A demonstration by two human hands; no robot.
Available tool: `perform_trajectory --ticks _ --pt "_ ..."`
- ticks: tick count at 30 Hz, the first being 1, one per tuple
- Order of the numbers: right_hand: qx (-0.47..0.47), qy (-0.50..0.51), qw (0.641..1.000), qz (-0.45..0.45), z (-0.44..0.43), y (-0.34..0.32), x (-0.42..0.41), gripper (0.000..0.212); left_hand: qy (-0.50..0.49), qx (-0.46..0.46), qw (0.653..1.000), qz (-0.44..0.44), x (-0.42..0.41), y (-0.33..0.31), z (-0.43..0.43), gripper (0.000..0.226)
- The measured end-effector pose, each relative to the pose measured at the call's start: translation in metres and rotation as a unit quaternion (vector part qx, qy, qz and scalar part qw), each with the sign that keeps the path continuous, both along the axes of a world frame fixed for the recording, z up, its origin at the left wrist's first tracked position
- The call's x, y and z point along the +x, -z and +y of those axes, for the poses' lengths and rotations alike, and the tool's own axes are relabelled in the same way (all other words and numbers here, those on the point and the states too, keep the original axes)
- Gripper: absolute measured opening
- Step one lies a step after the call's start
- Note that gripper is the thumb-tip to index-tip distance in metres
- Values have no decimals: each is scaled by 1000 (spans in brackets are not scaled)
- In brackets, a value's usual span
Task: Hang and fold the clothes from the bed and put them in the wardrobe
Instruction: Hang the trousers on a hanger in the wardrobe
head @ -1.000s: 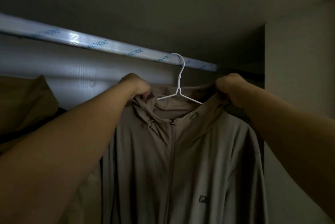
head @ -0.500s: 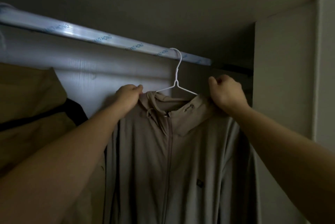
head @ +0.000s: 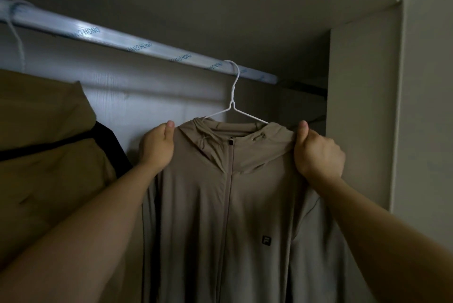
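Squaring a hooded jacket on its hanger inside the wardrobe.

We pinch each shoulder of the jacket (head: 228, 204), left hand (head: 157, 147) and right hand (head: 317, 152) both closed on fabric, so it sits evenly on the white hanger (head: 232, 97), whose hook rides the wardrobe rail (head: 137, 44) beside a tan coat (head: 49, 131).

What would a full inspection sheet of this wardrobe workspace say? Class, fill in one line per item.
Surface: wardrobe rail, wrapped in printed film, carries the load.
Job's things: zipped beige jacket on white wire hanger, hooked over the rail.
Clutter: tan garment with black strap hangs to the left on its own hanger.
Hands: left hand and right hand each grip a jacket shoulder.
Cables: nothing seen.
Surroundings: dim wardrobe interior, side panel at right.
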State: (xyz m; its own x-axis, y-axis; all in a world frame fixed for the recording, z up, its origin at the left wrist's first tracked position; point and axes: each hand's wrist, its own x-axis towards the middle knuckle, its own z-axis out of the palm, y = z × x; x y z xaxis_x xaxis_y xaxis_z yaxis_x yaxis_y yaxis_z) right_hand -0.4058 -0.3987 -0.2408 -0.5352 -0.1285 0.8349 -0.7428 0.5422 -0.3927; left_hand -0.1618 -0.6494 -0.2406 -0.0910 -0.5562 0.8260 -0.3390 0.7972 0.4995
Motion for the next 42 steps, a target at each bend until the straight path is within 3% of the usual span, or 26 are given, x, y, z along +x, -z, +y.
perform_trajectory --ticks 9,18,22,24,28,33,36,38,42 --pt "11 1 1000 -12 2 6 -2 62 -78 -35 996 17 0 11 1 56" --pt "37 7 999 -11 6 -12 -1 65 -151 49 987 1 -10 0 21 68" --pt "97 -10 993 60 -4 -33 11 62 -166 -27 985 -46 -17 -24 31 63" --pt "108 -27 991 73 -11 -41 19 61 -145 -84 984 -60 -24 -31 38 55" --pt "113 -26 991 69 -22 -39 25 69 -69 -62 994 -55 -27 -29 36 55" --pt "98 -24 992 70 -25 -23 20 70 -88 -88 991 -58 -21 -20 33 58" --pt "92 -27 993 73 -25 -27 21 70 -106 -52 990 -83 -24 -31 34 64" --pt "100 -28 991 89 -23 -29 23 68 -104 -42 991 -77 -27 -39 38 62" --pt "110 -55 978 167 -14 -29 32 55 -13 -119 991 -60 -40 -52 62 56"
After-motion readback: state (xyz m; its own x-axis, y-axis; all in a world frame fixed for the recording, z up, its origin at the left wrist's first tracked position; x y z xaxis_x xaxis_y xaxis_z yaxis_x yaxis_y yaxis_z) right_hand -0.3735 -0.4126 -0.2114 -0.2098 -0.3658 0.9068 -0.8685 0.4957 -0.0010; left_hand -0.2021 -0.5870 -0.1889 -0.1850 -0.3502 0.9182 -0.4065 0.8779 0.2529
